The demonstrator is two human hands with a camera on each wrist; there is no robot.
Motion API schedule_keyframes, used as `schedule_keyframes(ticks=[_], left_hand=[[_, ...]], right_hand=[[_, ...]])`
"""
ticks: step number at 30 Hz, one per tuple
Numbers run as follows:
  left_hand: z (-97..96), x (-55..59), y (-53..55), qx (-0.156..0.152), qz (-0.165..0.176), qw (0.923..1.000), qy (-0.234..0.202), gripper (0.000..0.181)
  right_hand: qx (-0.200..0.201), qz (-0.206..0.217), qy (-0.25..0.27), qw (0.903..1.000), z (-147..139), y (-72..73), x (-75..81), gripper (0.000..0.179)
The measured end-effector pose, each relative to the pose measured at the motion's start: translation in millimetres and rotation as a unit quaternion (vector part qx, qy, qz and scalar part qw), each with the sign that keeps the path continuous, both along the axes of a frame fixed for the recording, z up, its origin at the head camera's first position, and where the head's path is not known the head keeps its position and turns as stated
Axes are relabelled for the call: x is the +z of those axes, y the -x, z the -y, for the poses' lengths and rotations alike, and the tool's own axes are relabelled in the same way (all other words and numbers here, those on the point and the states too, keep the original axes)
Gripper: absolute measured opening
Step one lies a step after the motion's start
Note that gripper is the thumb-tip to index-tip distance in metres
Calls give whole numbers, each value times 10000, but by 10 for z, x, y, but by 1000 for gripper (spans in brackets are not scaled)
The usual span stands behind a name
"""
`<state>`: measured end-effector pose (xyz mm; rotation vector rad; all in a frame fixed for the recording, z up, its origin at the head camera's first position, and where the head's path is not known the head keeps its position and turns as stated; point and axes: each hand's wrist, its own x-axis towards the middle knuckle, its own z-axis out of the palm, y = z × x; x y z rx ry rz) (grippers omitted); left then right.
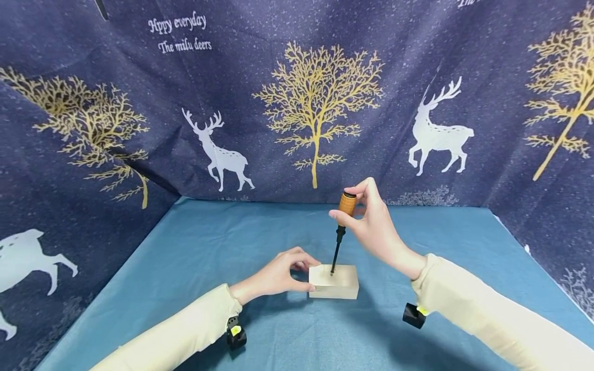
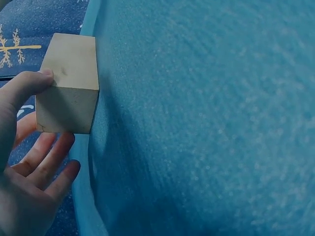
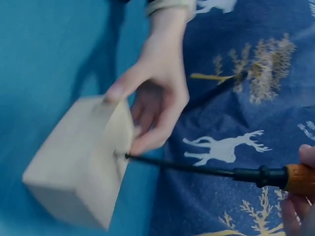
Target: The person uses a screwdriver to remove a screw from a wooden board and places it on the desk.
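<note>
A pale wooden block [image 1: 334, 291] lies on the blue cloth. My left hand [image 1: 282, 274] grips its left end, thumb on the near face and fingers behind; in the left wrist view the thumb of that hand [image 2: 29, 182] presses one face of the block [image 2: 74, 61]. My right hand [image 1: 378, 229] holds a screwdriver [image 1: 347, 204] by its orange-brown handle, thumb on one side and fingers near the top. The black shaft leans slightly, its tip at the block's upper face. In the right wrist view the tip meets a small dark spot, too blurred to tell whether a screw sits there.
Blue cloth [image 1: 223, 226] covers the table around the block. Behind and to the sides hangs a dark blue curtain [image 1: 278, 31] printed with deer and golden trees. A small black camera is strapped at each wrist.
</note>
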<state>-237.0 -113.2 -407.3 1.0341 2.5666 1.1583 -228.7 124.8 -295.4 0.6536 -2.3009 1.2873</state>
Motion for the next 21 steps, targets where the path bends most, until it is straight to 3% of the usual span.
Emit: schedule_keyframes(ticks=[3,9,13,16,21], left_hand=[[0,8,6,-13,-9,10000,28,43],[-1,8,20,-48,-14,10000,75,43],[-2,12,26,-80,-14,9999,80,43],[-5,19,32,-105,-5,9999,55,44],[-7,23,37,-89,-31,9999,85,43]], right_hand=[[242,229,302,9990,-11,1,18,44],[566,288,552,9965,-41,-20,36,38],[1151,356,654,9906,-77,-17,52,35],[1915,422,806,9773,-119,15,45,33],[3081,513,1032,9444,-192,94,7,33]])
